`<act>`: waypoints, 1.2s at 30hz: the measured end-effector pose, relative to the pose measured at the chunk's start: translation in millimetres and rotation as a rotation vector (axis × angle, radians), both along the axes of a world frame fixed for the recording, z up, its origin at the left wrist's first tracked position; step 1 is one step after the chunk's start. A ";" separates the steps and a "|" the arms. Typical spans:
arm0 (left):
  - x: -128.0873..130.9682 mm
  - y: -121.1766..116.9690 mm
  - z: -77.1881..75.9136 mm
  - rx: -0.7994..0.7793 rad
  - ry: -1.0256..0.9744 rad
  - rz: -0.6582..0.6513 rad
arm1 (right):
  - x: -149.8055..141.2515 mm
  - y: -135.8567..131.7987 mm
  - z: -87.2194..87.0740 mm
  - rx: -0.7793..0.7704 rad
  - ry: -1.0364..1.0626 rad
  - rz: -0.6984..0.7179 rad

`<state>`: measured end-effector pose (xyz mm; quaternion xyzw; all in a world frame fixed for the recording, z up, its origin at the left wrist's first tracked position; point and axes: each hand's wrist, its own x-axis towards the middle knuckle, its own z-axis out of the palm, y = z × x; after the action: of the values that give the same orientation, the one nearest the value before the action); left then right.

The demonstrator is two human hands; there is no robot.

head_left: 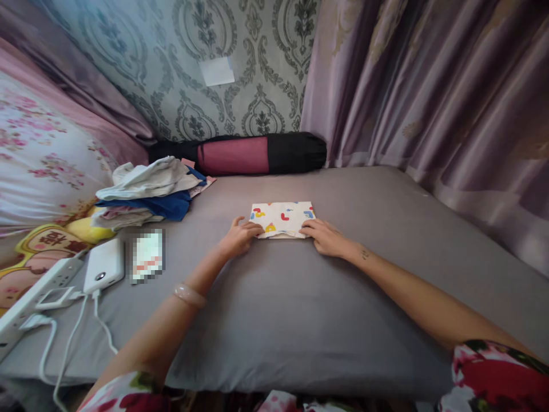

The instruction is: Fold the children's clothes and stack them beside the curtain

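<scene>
Between the two hands, flat on the grey sheet, lies a folded cloth, cream with red, yellow and blue shapes printed on it. The left hand holds the near left corner, its fingers bunched narrow on the edge; the right hand holds the near right corner in the same way, fingers close together over the fabric. How firmly either one presses cannot be told, since the undersides are hidden. Midway between the hands the near edge bows up a little, leaving a thin gap beneath it. Just up the arm from the left hand sits a pale bracelet, and on the wrist behind the right hand is a small dark mark. Beyond the left hand and off to its left stands a pile of clothes, white over blue. Left of the same hand lie a pixelated thing, a white power bank and a power strip with cables. Farther ahead of both hands, well apart from the cloth, a black and dark red bag stretches along the patterned wall, while a mauve curtain hangs beyond the right hand.
</scene>
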<state>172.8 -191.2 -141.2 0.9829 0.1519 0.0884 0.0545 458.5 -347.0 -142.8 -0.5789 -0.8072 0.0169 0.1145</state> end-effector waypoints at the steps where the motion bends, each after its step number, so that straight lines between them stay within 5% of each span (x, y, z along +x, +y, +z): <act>1: 0.2 0.6 2.4 -0.025 0.017 0.010 | 0.8 1.4 2.7 -0.034 0.015 0.000; 6: 26.3 4.1 7.9 -0.094 0.020 0.244 | -7.3 28.0 17.9 -0.170 0.077 -0.228; 9: 59.3 -0.4 4.6 -0.066 -0.069 0.409 | -24.5 53.0 18.1 -0.039 0.112 -0.360; 15: 110.8 -8.5 -4.2 -0.033 -0.058 0.502 | -53.9 89.2 -0.4 0.051 0.029 -0.407; 24: 115.6 4.7 -32.3 0.013 0.000 0.487 | -50.5 94.3 -21.6 -0.068 0.027 -0.434; 36: 115.6 2.8 -31.4 -0.018 -0.027 0.629 | -51.7 95.5 -25.4 -0.050 0.045 -0.556</act>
<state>288.4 -188.4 -172.6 0.8860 0.4484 0.1125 0.0351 406.8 -251.5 -168.2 -0.7803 -0.6139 0.0177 0.1182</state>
